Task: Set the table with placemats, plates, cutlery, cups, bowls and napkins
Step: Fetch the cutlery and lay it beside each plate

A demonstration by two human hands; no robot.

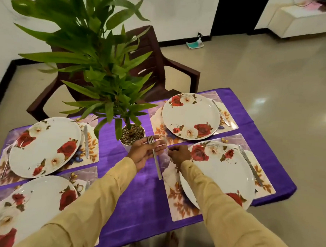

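Covering the table is a purple cloth with four placemats, each with a flowered plate; knives lie at the right of three plates. The step in hand is the forks. The near right plate has no fork at its left. The left hand lies half open, loosely holding one fork. The right hand is closed on a second fork, which I judge must go down on the placemat, beside the plate.

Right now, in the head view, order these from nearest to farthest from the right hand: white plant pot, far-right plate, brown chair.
1. White plant pot, just left of the right hand, mid-table.
2. Far-right plate, beyond the hand.
3. Brown chair, off the table's far side.
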